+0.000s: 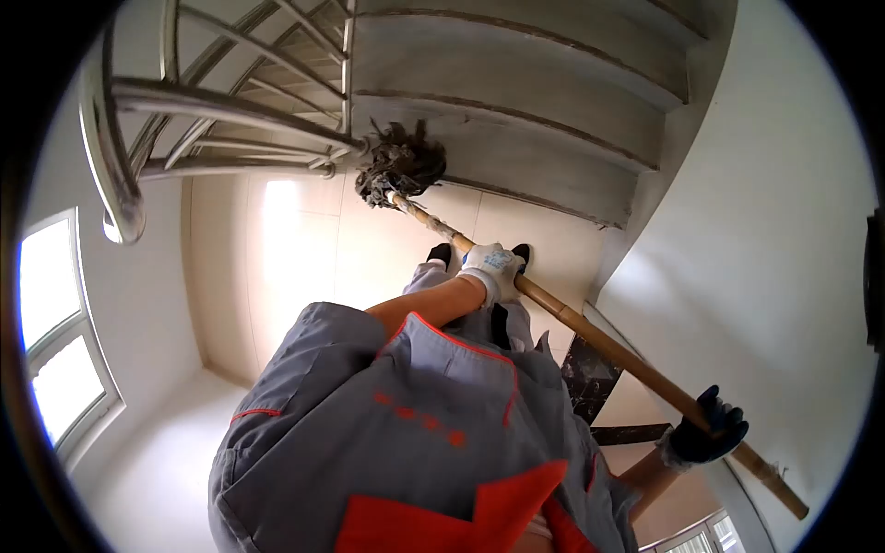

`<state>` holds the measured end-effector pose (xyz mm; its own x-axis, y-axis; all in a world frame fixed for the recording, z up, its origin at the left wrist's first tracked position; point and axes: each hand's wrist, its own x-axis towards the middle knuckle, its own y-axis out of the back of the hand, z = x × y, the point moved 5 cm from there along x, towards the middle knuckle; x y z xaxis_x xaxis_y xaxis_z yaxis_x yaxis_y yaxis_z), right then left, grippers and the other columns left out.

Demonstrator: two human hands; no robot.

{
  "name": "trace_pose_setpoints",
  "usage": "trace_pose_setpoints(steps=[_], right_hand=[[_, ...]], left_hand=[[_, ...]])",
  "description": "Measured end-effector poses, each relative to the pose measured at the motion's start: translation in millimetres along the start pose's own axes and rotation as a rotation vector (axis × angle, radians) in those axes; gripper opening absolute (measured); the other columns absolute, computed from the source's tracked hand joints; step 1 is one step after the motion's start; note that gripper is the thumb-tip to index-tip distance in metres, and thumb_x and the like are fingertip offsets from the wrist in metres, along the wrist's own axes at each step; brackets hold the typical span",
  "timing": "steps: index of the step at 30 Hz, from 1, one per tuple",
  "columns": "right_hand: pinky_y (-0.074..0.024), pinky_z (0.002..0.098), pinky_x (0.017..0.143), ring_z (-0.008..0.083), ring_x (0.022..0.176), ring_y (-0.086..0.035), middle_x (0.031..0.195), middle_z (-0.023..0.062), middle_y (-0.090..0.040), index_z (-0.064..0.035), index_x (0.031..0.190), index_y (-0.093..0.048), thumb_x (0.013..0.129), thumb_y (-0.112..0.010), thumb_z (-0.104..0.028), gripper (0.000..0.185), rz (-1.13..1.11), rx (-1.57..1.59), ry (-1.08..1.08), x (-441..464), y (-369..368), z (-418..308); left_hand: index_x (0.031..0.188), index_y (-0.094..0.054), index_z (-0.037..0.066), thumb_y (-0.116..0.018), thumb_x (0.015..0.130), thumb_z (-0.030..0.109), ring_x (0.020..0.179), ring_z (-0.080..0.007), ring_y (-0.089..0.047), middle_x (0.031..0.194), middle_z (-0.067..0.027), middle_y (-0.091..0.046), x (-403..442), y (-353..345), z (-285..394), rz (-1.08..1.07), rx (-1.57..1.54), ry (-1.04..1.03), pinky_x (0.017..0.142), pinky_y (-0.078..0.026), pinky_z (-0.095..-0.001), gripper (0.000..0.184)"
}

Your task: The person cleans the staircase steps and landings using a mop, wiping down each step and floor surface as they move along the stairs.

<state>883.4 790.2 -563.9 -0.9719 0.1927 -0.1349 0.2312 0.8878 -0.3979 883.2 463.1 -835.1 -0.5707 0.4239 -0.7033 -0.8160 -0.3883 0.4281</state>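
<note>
A mop with a bamboo pole (608, 346) slants across the view from upper centre to lower right. Its dark, ragged mop head (410, 161) rests at the edge of the lowest stair, beside the foot of the railing post. My left hand (495, 267), in a white work glove, is closed round the pole about midway, above my feet. Near the pole's upper end, my right hand (708, 429) holds it in a glove whose dark blue palm side shows. Some of the right fingers' grip is hard to make out.
Grey stairs (516, 124) with worn brown edges rise beyond the mop head. A metal railing (240, 106) stands at the left. Beige tiled floor (304, 230) lies under my shoes, with a white wall (756, 249) on the right and a window (60, 323) at left.
</note>
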Motion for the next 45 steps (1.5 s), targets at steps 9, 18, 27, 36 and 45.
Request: trace_pose_setpoints(steps=[9,18,27,36,45], right_hand=[[-0.0334,0.0478,0.103,0.0163,0.068,-0.056,0.073,0.0028,-0.059,-0.0056,0.094,-0.062,0.094,-0.044,-0.029,0.03,-0.141,0.267,-0.231,17.9,-39.6,88.5],[-0.0323,0.0485,0.104,0.0234,0.091,-0.055,0.081,0.0044,-0.051,-0.0081,0.1,-0.05,0.093,-0.048,-0.018,0.013,-0.598,-0.419,-0.435,-39.3,-173.8,195.1],[-0.0364,0.0444,0.1,0.034,0.114,-0.053,0.103,0.0147,-0.062,-0.0015,0.097,-0.055,0.072,-0.068,-0.003,0.028,-1.204,-0.443,-0.36,-66.3,-241.2,214.2],[-0.0342,0.0546,0.098,0.0423,0.102,-0.058,0.088,0.0158,-0.062,-0.0009,0.083,-0.057,0.071,-0.068,-0.02,0.025,-0.922,-0.716,-0.264,-70.1,-223.3,130.7],[-0.0397,0.0448,0.086,0.0336,0.086,-0.058,0.077,0.0116,-0.058,-0.0045,0.079,-0.055,0.076,-0.062,-0.027,0.024,-0.554,-0.877,0.094,-103.3,-208.5,10.8]], left_hand=[[0.093,-0.065,0.017,-0.069,0.064,0.054,0.091,-0.0298,-0.062,0.093,-0.0096,-0.066,-75.5,-2.2,-105.1,0.083,-0.09,0.194,0.079,-0.05,-0.0401,0.047],[0.089,-0.064,0.015,-0.067,0.07,0.022,0.095,-0.0285,-0.06,0.097,-0.0087,-0.064,-119.5,-51.7,-250.9,0.378,-0.121,0.529,0.079,-0.049,-0.039,0.02],[0.09,-0.062,0.013,-0.067,0.071,0.012,0.09,-0.0309,-0.06,0.095,-0.0115,-0.062,-83.9,-105.4,-241.8,0.538,-0.348,0.559,0.075,-0.048,-0.0369,0.02],[0.093,-0.063,0.021,-0.068,0.066,0.023,0.107,-0.0226,-0.053,0.101,-0.0028,-0.061,-5.3,-92.9,-114.8,0.233,-0.172,0.012,0.086,-0.044,-0.0434,0.027],[0.091,-0.062,0.016,-0.068,0.064,0.013,0.093,-0.0276,-0.059,0.089,-0.0062,-0.064,13.5,-51.6,53.1,0.051,-0.137,-0.563,0.083,-0.045,-0.0402,0.028]])
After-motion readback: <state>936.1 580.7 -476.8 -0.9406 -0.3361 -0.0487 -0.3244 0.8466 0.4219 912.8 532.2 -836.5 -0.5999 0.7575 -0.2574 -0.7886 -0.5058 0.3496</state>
